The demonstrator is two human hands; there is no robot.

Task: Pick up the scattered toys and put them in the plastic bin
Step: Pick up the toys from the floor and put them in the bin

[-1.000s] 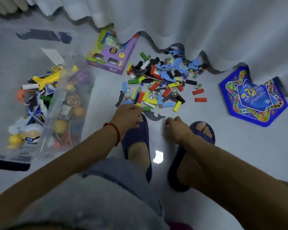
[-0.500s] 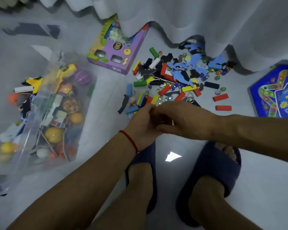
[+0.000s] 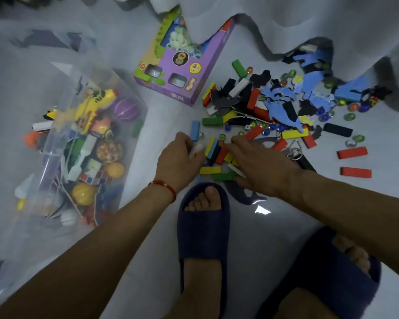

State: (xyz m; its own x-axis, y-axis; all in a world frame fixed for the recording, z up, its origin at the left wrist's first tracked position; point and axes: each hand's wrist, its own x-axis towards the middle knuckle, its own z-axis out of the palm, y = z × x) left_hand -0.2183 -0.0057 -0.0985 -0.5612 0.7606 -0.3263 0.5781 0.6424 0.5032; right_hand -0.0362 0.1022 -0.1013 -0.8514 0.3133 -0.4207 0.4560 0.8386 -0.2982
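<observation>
Both hands are down at the near edge of a heap of scattered toys (image 3: 270, 116) on the pale floor (image 3: 251, 238). The left hand (image 3: 179, 161), a red string bracelet (image 3: 164, 186) at its wrist, has its fingers curled round a small pale piece whose shape is too blurred to make out. The right hand (image 3: 260, 165) lies palm down with fingers spread and bent over a cluster of coloured wooden blocks (image 3: 214, 153), touching them; whether it actually grips any cannot be told. Beyond the hands the heap spreads toward a white curtain (image 3: 286, 26): red, yellow, green, blue and black blocks, glass marbles (image 3: 350, 116), blue and black foam cut-outs (image 3: 283, 100), and a metal wire puzzle (image 3: 294, 150) just right of the right hand. Two red blocks (image 3: 352, 153) lie apart at the right. A purple cardboard toy box (image 3: 182, 72) sits behind the heap, partly under the curtain. The clear plastic bin (image 3: 55, 125) stands well to the left, already holding balls, a yellow toy and other pieces. Two feet in dark blue slippers (image 3: 203, 224) stand just behind the hands.
</observation>
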